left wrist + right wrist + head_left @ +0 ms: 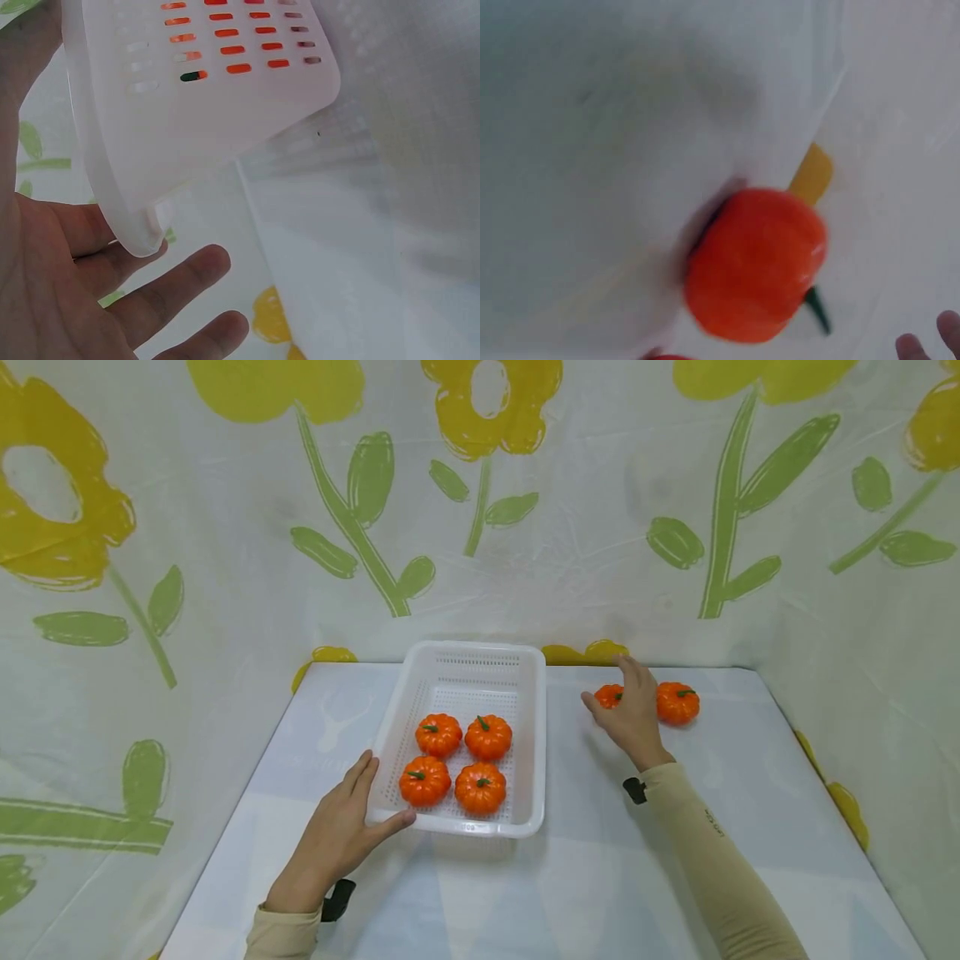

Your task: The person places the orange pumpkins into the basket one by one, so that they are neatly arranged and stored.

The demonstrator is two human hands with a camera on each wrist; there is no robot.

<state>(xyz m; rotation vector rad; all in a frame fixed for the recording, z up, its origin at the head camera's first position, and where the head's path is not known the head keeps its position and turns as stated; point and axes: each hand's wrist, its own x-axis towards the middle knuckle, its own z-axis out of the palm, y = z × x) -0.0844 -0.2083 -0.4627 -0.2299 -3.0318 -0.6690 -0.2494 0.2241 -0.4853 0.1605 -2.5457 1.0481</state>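
Note:
A white perforated basket point(536, 739) sits mid-table and holds several small orange pumpkins point(488, 737) with green stems. My left hand point(360, 810) rests against its near left corner, fingers straight along the side and thumb along the front rim. In the left wrist view, the basket's corner point(225, 112) lies just above my open palm point(112, 300). My right hand point(630, 706) hovers, fingers spread, over a loose pumpkin point(607, 695) on the table, with another pumpkin point(678, 702) just to its right. The right wrist view shows one blurred pumpkin point(754, 262) and my fingertips point(945, 330) apart from it.
A white cloth with yellow flowers and green leaves covers the table point(570, 877) and forms walls behind and on both sides. The basket's far half holds no pumpkins.

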